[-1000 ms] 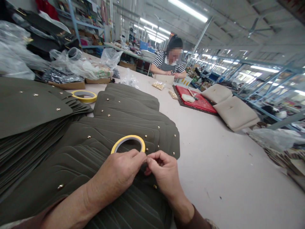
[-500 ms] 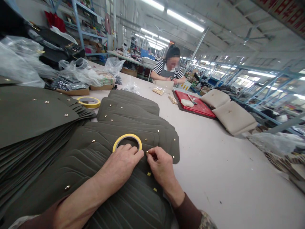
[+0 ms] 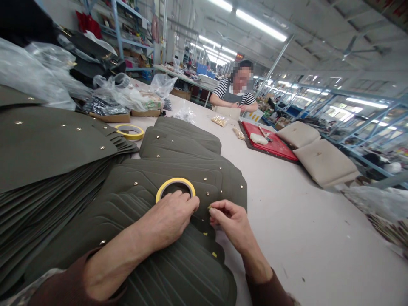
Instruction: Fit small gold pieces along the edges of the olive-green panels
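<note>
My left hand (image 3: 174, 214) is closed on the near side of a roll of yellow tape (image 3: 175, 182), which lies over the dark olive panels. Between thumb and forefinger, my right hand (image 3: 231, 221) pinches a small piece of yellow tape (image 3: 209, 207), just right of the roll. Beneath both hands, the dark olive panels (image 3: 188, 151) are fanned out in overlapping layers, with small gold-coloured studs on them. Two more yellow tape bits stick to panels below my right hand; one tape bit (image 3: 214, 255) is the lower of them.
A second tape roll (image 3: 130, 132) lies beside another panel stack (image 3: 54, 144) at left. Clear plastic bags (image 3: 111, 91) are heaped behind. Across the table sits a person (image 3: 236, 91). A red board (image 3: 269, 142) and beige pieces (image 3: 325, 159) lie to the right.
My right hand has moved right, away from the left hand, and the tape bit in its pinch now shows. The whole view has shifted slightly.
</note>
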{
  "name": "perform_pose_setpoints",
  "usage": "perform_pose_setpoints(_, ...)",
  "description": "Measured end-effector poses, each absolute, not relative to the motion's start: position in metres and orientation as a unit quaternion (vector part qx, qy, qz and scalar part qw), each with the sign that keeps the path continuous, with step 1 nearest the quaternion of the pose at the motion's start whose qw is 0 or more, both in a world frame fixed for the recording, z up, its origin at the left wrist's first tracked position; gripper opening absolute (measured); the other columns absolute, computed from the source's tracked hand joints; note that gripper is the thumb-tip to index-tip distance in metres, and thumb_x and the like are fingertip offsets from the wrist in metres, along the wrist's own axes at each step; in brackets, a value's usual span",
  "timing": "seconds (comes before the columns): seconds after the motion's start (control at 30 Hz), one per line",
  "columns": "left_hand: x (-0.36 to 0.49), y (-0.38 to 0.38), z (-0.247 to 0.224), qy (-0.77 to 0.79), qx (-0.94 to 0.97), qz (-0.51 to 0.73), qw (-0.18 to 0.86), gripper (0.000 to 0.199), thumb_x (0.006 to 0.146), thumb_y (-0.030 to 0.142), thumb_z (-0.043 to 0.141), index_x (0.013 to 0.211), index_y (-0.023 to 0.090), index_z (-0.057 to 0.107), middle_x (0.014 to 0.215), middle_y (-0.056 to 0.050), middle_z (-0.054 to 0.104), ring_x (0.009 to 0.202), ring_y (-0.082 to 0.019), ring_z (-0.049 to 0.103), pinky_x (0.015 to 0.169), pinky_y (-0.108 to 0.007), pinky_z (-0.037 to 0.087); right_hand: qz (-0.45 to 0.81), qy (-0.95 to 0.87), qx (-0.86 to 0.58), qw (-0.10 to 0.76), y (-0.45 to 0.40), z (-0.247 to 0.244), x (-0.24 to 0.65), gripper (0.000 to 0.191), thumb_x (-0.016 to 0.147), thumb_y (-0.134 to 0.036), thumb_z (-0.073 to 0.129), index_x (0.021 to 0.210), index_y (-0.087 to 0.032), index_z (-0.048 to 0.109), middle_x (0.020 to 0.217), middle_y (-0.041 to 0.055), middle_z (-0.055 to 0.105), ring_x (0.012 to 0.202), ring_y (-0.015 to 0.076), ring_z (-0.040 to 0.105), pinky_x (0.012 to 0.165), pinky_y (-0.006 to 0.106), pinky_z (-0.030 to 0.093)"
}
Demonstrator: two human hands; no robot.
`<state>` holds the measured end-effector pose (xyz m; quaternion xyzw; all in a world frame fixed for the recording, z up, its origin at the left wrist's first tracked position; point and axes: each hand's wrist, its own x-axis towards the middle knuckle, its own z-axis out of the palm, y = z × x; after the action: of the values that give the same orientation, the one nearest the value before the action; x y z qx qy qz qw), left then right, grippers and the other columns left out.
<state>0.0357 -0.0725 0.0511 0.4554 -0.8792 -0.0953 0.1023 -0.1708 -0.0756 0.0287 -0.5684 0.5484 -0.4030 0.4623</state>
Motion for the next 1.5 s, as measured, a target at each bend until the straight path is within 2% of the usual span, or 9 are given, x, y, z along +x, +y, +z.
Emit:
perform_pose_setpoints(0.33,0.035,-0.07,0.05,-0.89,0.441,-0.094,0.07,0.021,0.094,0.01,0.04,0.096,0.02,0.058,0.09,-0.006,0.067,0.086,-0.028,0.062,0.076,-0.044,0.051,-0.392,0.555,-0.705,0.203,-0.091,0.02,-0.154,0.011,0.076,-0.023,0.061,0.072,-0.02,0.071,0.069,0.0022,0.07,0.065,0.0167,0.062,0.068,0.03,0.048)
perform_pose_setpoints(0.47,0.035,-0.07,0.053,-0.878,0.457,-0.12,0.073,0.021,0.094,0.01,0.038,0.095,0.02,0.057,0.09,-0.006,0.068,0.085,-0.027,0.065,0.075,-0.042,0.05,-0.394,0.558,-0.686,0.251,-0.1,0.025,-0.164,0.013,0.076,-0.029,0.063,0.077,-0.019,0.072,0.07,0.0029,0.071,0.064,0.0173,0.064,0.066,0.03,0.053)
perform_pose_setpoints(0.57,0.035,-0.071,0.052,-0.873,0.461,-0.14,0.072,0.02,0.094,0.011,0.039,0.095,0.02,0.058,0.09,-0.006,0.068,0.085,-0.027,0.066,0.075,-0.041,0.05,-0.373,0.558,-0.652,0.354,-0.095,0.027,-0.174,0.025,0.08,-0.039,0.064,0.086,-0.016,0.073,0.065,0.0035,0.071,0.058,0.017,0.066,0.057,0.028,0.056)
perform_pose_setpoints(0.7,0.036,-0.073,0.05,-0.872,0.462,-0.138,0.078,0.02,0.095,0.012,0.04,0.095,0.02,0.058,0.089,-0.006,0.069,0.085,-0.027,0.066,0.074,-0.04,0.05,-0.345,0.563,-0.599,0.453,-0.081,0.025,-0.177,0.029,0.078,-0.044,0.068,0.081,-0.015,0.072,0.062,0.0026,0.069,0.055,0.0148,0.065,0.054,0.025,0.055)
perform_pose_setpoints(0.9,0.038,-0.071,0.047,-0.875,0.455,-0.136,0.092,0.02,0.093,0.01,0.041,0.094,0.02,0.059,0.089,-0.007,0.069,0.084,-0.027,0.066,0.073,-0.04,0.051,-0.325,0.574,-0.667,0.346,-0.078,0.018,-0.168,0.021,0.084,-0.035,0.062,0.08,-0.017,0.072,0.057,-0.0008,0.065,0.049,0.0127,0.058,0.051,0.024,0.047)
perform_pose_setpoints(1.27,0.035,-0.072,0.048,-0.876,0.455,-0.131,0.086,0.022,0.091,0.007,0.042,0.093,0.018,0.06,0.089,-0.009,0.07,0.084,-0.028,0.067,0.073,-0.041,0.053,-0.275,0.556,-0.771,0.142,-0.081,0.012,-0.155,0.013,0.085,-0.019,0.057,0.075,-0.02,0.067,0.071,0.0027,0.072,0.06,0.016,0.064,0.061,0.026,0.044)
perform_pose_setpoints(1.37,0.036,-0.072,0.048,-0.878,0.453,-0.128,0.09,0.021,0.091,0.008,0.042,0.093,0.018,0.061,0.088,-0.009,0.07,0.084,-0.028,0.067,0.073,-0.04,0.053,-0.263,0.578,-0.763,0.12,-0.081,0.009,-0.153,0.006,0.085,-0.018,0.059,0.089,-0.02,0.062,0.07,0.0018,0.072,0.06,0.018,0.066,0.06,0.027,0.045)
perform_pose_setpoints(1.43,0.036,-0.072,0.048,-0.877,0.453,-0.13,0.089,0.02,0.091,0.008,0.043,0.093,0.018,0.061,0.088,-0.009,0.07,0.083,-0.028,0.067,0.073,-0.039,0.053,-0.265,0.601,-0.747,0.105,-0.079,0.008,-0.155,0.017,0.085,-0.021,0.062,0.101,-0.019,0.057,0.066,-0.0002,0.07,0.061,0.0205,0.067,0.059,0.028,0.045)
perform_pose_setpoints(1.5,0.036,-0.071,0.049,-0.876,0.455,-0.132,0.087,0.021,0.091,0.008,0.043,0.093,0.018,0.061,0.088,-0.009,0.07,0.083,-0.027,0.068,0.073,-0.039,0.053,-0.269,0.614,-0.736,0.092,-0.077,0.008,-0.161,0.017,0.085,-0.027,0.065,0.098,-0.02,0.055,0.064,-0.0012,0.067,0.061,0.0213,0.067,0.057,0.028,0.044)
